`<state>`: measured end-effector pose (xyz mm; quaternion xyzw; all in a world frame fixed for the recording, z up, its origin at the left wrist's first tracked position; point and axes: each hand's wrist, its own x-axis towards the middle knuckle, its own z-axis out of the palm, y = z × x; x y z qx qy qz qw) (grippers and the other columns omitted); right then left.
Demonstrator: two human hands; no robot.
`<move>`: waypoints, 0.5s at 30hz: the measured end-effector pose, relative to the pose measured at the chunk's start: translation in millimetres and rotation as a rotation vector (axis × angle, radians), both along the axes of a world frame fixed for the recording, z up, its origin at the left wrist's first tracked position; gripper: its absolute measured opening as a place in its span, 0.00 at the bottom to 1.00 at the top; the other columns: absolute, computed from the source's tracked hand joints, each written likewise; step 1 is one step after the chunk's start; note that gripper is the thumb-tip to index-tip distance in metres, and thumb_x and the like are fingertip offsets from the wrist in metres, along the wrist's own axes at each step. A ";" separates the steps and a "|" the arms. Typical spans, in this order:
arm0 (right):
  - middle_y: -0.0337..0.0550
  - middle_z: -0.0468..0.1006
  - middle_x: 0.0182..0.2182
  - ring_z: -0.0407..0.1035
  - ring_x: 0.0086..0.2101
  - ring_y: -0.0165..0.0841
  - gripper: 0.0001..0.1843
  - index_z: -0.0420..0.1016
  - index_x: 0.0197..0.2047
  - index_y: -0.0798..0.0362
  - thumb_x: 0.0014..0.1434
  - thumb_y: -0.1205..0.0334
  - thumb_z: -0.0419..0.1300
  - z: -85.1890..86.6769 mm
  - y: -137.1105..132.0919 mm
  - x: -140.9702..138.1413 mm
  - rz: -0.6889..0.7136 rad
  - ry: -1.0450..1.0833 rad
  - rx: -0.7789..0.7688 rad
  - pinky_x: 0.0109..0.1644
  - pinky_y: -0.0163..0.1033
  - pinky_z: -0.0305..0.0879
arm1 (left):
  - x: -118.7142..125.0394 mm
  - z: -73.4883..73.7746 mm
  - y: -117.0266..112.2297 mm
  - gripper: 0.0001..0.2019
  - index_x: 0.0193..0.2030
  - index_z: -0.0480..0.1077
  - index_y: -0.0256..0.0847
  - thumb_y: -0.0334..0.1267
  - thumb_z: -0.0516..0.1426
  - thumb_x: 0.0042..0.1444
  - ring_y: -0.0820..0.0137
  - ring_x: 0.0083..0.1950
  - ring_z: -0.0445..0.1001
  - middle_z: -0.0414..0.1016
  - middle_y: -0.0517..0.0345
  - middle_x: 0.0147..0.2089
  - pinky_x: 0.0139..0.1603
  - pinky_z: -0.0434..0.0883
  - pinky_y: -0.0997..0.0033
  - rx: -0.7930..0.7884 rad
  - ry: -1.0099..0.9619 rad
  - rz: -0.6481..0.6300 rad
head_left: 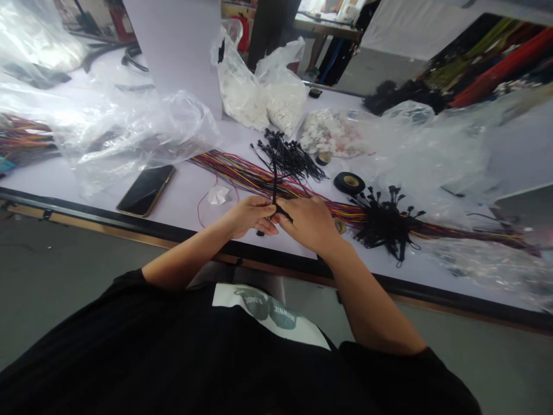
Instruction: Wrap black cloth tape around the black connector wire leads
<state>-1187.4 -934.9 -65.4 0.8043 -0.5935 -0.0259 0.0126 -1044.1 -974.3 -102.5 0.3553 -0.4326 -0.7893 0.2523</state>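
Black strip (275, 183), slim, nearly straight, pinched in left hand (251, 217), right hand (309, 222) adjoining, grip unclear

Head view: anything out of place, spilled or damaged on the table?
Nothing looks clearly spilled or damaged, but a thin red wire strays from the otherwise lined-up wire bundle, with a crumpled white scrap beside it.

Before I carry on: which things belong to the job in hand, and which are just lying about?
Likely the job:
black strip, in left hand
coloured wires
black cables
tape roll

Seemingly just lying about:
phone
white scrap
bags of white parts, role unclear
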 end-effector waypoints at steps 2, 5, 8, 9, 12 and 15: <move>0.51 0.81 0.42 0.72 0.43 0.43 0.17 0.72 0.51 0.54 0.62 0.59 0.49 0.7 -1.0 -2.9 0.040 0.009 0.017 0.41 0.44 0.53 | 3.3 -0.5 -0.8 0.06 0.28 0.65 0.33 0.29 0.57 0.55 0.77 0.21 0.74 0.72 0.62 0.22 0.27 0.72 0.76 -0.005 -0.010 -0.035; 0.49 0.81 0.42 0.71 0.42 0.42 0.16 0.72 0.49 0.52 0.62 0.58 0.51 1.1 -1.9 -5.6 0.102 0.030 0.021 0.40 0.44 0.51 | 7.0 -3.2 -2.9 0.06 0.29 0.66 0.33 0.29 0.60 0.51 0.76 0.23 0.75 0.73 0.62 0.23 0.29 0.74 0.76 -0.052 -0.056 -0.068; 0.47 0.81 0.39 0.71 0.42 0.41 0.14 0.74 0.46 0.52 0.62 0.59 0.52 -2.0 -2.6 -6.2 0.152 0.065 0.010 0.40 0.44 0.49 | 7.7 -7.2 -4.9 0.05 0.28 0.67 0.33 0.28 0.60 0.51 0.76 0.23 0.75 0.73 0.62 0.22 0.28 0.73 0.77 -0.157 -0.182 -0.087; 0.47 0.81 0.39 0.70 0.42 0.41 0.14 0.74 0.46 0.52 0.62 0.59 0.52 -3.8 -2.8 -6.0 0.164 0.071 0.008 0.40 0.44 0.48 | 7.3 -8.7 -5.1 0.05 0.27 0.67 0.34 0.28 0.59 0.52 0.77 0.22 0.74 0.72 0.62 0.21 0.28 0.72 0.78 -0.209 -0.242 -0.095; 0.48 0.80 0.39 0.70 0.42 0.41 0.14 0.75 0.44 0.53 0.61 0.61 0.51 -10.8 -3.1 -4.5 0.177 0.068 0.009 0.40 0.44 0.47 | 5.4 -13.1 -3.7 0.09 0.23 0.66 0.35 0.28 0.55 0.53 0.77 0.22 0.73 0.70 0.63 0.19 0.26 0.69 0.79 -0.460 -0.463 -0.142; 0.51 0.80 0.39 0.69 0.42 0.42 0.14 0.75 0.44 0.56 0.60 0.63 0.51 -18.4 -2.5 -1.7 0.167 0.072 0.033 0.40 0.44 0.46 | 3.8 -16.7 0.1 0.09 0.22 0.65 0.37 0.29 0.53 0.53 0.74 0.22 0.71 0.69 0.62 0.19 0.28 0.67 0.77 -0.743 -0.648 -0.196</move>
